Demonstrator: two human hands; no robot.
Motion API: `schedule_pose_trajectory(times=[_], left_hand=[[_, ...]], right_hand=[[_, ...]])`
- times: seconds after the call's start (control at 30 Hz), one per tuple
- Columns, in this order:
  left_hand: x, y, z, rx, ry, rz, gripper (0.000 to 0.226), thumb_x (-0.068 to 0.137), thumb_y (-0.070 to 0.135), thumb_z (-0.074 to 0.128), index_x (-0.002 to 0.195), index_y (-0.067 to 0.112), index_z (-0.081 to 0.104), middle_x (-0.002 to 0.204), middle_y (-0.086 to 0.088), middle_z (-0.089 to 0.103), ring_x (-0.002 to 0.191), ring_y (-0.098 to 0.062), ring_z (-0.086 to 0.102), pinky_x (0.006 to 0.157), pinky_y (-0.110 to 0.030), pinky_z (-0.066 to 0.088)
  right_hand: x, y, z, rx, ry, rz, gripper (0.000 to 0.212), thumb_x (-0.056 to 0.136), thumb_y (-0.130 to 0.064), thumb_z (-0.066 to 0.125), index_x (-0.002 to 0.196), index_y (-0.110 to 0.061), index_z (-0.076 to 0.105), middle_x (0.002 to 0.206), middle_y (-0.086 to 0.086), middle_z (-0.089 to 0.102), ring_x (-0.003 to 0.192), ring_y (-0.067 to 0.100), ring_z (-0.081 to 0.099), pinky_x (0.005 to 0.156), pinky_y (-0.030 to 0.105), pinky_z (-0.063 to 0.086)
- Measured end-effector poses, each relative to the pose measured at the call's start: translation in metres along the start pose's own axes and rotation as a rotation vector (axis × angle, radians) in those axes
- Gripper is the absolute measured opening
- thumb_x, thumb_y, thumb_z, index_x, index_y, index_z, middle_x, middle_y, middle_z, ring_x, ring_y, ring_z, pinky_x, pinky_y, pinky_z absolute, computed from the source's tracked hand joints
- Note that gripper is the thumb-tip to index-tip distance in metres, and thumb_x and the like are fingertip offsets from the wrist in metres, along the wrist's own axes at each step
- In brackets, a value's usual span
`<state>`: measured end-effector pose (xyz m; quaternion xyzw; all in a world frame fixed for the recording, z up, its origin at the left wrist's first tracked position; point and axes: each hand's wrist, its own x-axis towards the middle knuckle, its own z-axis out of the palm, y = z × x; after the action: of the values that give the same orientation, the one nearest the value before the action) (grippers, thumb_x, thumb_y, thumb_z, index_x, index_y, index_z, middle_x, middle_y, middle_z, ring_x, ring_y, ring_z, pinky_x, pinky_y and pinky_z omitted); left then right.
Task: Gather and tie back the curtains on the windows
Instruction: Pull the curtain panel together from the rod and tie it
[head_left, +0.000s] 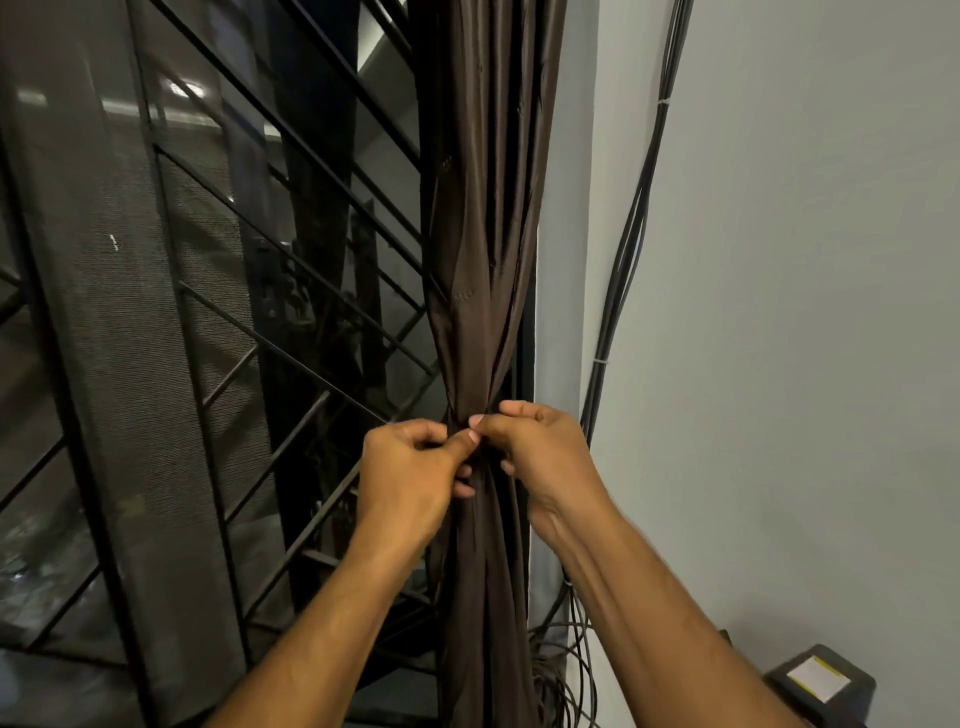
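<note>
A dark brown curtain (488, 218) hangs gathered into a narrow bundle at the right edge of the window, cinched at about hand height. My left hand (410, 478) and my right hand (540, 457) meet at that cinched waist, thumbs nearly touching. Both hands have fingers curled into the fabric and pinch it at the front of the bundle. Whether a separate tie strip lies between the fingers is hidden by the hands. Below the hands the curtain falls in loose folds.
A black metal window grille (291, 322) with diagonal bars and mesh fills the left. A grey wall (805, 312) stands to the right, with a bundle of black cables (631, 244) running down it. A dark box (821, 686) with a label sits at bottom right.
</note>
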<state>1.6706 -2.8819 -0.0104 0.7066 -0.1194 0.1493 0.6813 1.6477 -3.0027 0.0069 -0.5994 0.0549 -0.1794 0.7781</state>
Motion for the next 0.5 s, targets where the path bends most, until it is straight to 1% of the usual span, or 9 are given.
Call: schedule_pose_trajectory(times=[0.07, 0.1, 0.17, 0.2, 0.27, 0.3, 0.37, 0.43, 0.5], left_hand=[[-0.008, -0.004, 0.005, -0.147, 0.015, -0.052, 0.017, 0.091, 0.013, 0.077, 0.074, 0.01, 0.078, 0.07, -0.008, 0.076, 0.065, -0.021, 0.076, 0.067, -0.036, 0.065], [-0.009, -0.005, 0.006, -0.27, 0.026, -0.107, 0.013, 0.092, 0.01, 0.075, 0.08, 0.005, 0.078, 0.074, -0.009, 0.077, 0.066, -0.022, 0.076, 0.067, -0.034, 0.065], [-0.008, -0.006, 0.005, -0.496, 0.037, -0.215, 0.009, 0.093, 0.003, 0.07, 0.089, -0.002, 0.076, 0.08, -0.013, 0.079, 0.066, -0.021, 0.074, 0.064, -0.031, 0.064], [-0.007, -0.006, 0.005, -0.555, 0.03, -0.246, 0.009, 0.094, 0.001, 0.068, 0.093, -0.003, 0.076, 0.083, -0.014, 0.079, 0.066, -0.02, 0.074, 0.062, -0.03, 0.063], [-0.006, -0.006, 0.005, -0.612, 0.004, -0.267, 0.01, 0.094, -0.002, 0.065, 0.097, -0.005, 0.074, 0.088, -0.017, 0.079, 0.068, -0.018, 0.073, 0.06, -0.027, 0.061], [-0.006, -0.006, 0.006, -0.626, -0.003, -0.263, 0.011, 0.094, -0.002, 0.065, 0.098, -0.006, 0.074, 0.089, -0.018, 0.078, 0.069, -0.019, 0.074, 0.059, -0.026, 0.06], [-0.007, -0.01, 0.006, -0.633, 0.0, -0.235, 0.011, 0.094, 0.0, 0.066, 0.098, -0.005, 0.074, 0.089, -0.017, 0.078, 0.071, -0.019, 0.074, 0.057, -0.024, 0.058], [-0.006, -0.015, 0.004, -0.616, 0.014, -0.197, 0.01, 0.094, 0.002, 0.068, 0.094, -0.003, 0.076, 0.085, -0.014, 0.077, 0.071, -0.018, 0.072, 0.056, -0.024, 0.057], [-0.004, -0.021, 0.003, -0.541, 0.009, -0.132, 0.01, 0.095, 0.005, 0.069, 0.089, 0.0, 0.076, 0.08, -0.011, 0.076, 0.071, -0.018, 0.071, 0.055, -0.024, 0.057]], right_hand=[[0.0, -0.003, 0.003, 0.08, 0.003, 0.026, 0.034, 0.085, 0.0, 0.072, 0.114, -0.012, 0.062, 0.093, 0.009, 0.075, 0.062, 0.001, 0.072, 0.043, 0.011, 0.047], [-0.001, -0.003, 0.004, 0.158, -0.017, 0.053, 0.033, 0.086, 0.004, 0.067, 0.115, -0.011, 0.061, 0.091, 0.01, 0.074, 0.058, 0.004, 0.072, 0.042, 0.013, 0.048], [-0.005, -0.001, 0.005, 0.316, -0.077, 0.116, 0.034, 0.086, 0.006, 0.058, 0.116, -0.009, 0.061, 0.082, 0.01, 0.073, 0.056, 0.011, 0.07, 0.046, 0.022, 0.052], [-0.006, 0.0, 0.005, 0.359, -0.116, 0.136, 0.031, 0.084, 0.003, 0.055, 0.112, -0.008, 0.061, 0.076, 0.007, 0.071, 0.057, 0.014, 0.067, 0.051, 0.026, 0.052], [-0.006, 0.003, 0.004, 0.369, -0.201, 0.132, 0.013, 0.083, -0.01, 0.058, 0.095, -0.009, 0.06, 0.067, 0.002, 0.062, 0.062, 0.017, 0.059, 0.063, 0.031, 0.046], [-0.005, 0.003, 0.003, 0.351, -0.238, 0.115, 0.008, 0.084, -0.015, 0.062, 0.091, -0.011, 0.06, 0.065, 0.001, 0.057, 0.064, 0.017, 0.056, 0.066, 0.031, 0.044], [-0.006, 0.003, 0.002, 0.276, -0.26, 0.07, 0.01, 0.089, -0.014, 0.07, 0.095, -0.009, 0.064, 0.067, 0.002, 0.057, 0.07, 0.018, 0.06, 0.067, 0.03, 0.049], [-0.005, 0.003, -0.001, 0.179, -0.211, 0.022, 0.016, 0.09, -0.005, 0.073, 0.104, -0.004, 0.065, 0.079, 0.009, 0.07, 0.078, 0.019, 0.07, 0.071, 0.031, 0.058], [-0.004, 0.004, -0.005, 0.05, -0.148, -0.06, 0.021, 0.089, 0.0, 0.074, 0.106, -0.007, 0.065, 0.09, 0.014, 0.075, 0.079, 0.019, 0.074, 0.072, 0.031, 0.063]])
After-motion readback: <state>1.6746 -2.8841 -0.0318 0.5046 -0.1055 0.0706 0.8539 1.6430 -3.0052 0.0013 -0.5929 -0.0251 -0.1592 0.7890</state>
